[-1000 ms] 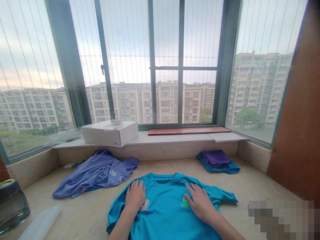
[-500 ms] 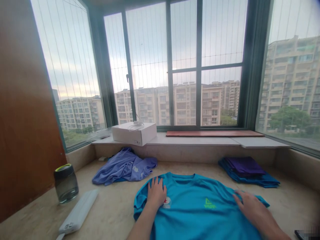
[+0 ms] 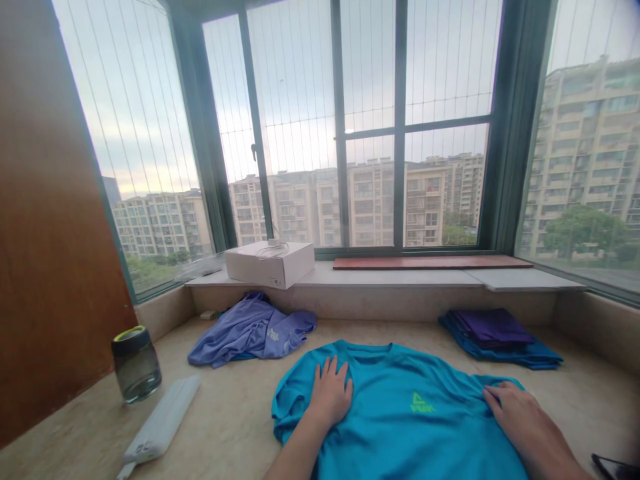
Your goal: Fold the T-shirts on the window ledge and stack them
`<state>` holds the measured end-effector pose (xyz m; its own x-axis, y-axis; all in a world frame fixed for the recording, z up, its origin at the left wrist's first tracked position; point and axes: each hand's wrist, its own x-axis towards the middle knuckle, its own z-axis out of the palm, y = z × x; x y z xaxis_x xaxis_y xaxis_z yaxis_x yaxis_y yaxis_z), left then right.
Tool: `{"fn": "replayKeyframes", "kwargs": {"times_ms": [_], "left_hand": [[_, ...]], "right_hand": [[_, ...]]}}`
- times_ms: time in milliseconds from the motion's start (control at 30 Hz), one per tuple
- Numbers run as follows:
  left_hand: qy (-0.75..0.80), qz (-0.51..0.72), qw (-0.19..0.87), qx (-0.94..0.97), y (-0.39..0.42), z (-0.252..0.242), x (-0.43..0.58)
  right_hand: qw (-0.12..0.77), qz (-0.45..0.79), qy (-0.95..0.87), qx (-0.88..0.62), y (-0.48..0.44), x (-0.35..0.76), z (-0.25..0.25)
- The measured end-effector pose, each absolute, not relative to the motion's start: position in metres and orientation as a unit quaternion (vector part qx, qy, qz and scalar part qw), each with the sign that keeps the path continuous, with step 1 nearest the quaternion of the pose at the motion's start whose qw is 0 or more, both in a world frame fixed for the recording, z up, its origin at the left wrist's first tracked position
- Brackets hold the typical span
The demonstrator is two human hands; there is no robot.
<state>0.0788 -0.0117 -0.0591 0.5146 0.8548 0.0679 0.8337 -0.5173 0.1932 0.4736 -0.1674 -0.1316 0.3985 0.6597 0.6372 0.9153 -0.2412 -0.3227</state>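
A turquoise T-shirt [image 3: 395, 413] lies spread on the stone surface, its collar toward the window and a green logo on its chest. My left hand [image 3: 331, 395] rests flat with fingers spread on the shirt's left shoulder area. On the right, my right hand [image 3: 515, 410] is at the sleeve, its fingers drawn together on the fabric; the cloth between thumb and fingers is partly hidden.
A crumpled lavender garment [image 3: 250, 330] and folded purple and blue clothes [image 3: 493, 330] lie behind the shirt. At the left stand a dark bottle [image 3: 136, 365] and a white power strip [image 3: 163, 420]. A white box [image 3: 270, 262] sits on the ledge [image 3: 390, 278].
My left hand has moved right across the shirt and now covers the red and white emblem. My right hand has shifted slightly right, and the sleeve there is more gathered.
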Motion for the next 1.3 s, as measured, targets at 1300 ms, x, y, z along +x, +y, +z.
{"fn": "replayKeyframes", "kwargs": {"times_ms": [1300], "left_hand": [[0.427,0.187,0.026,0.884,-0.012,-0.037,0.088]], "right_hand": [[0.404,0.150,-0.678,-0.596,-0.164,0.320,-0.059]]}}
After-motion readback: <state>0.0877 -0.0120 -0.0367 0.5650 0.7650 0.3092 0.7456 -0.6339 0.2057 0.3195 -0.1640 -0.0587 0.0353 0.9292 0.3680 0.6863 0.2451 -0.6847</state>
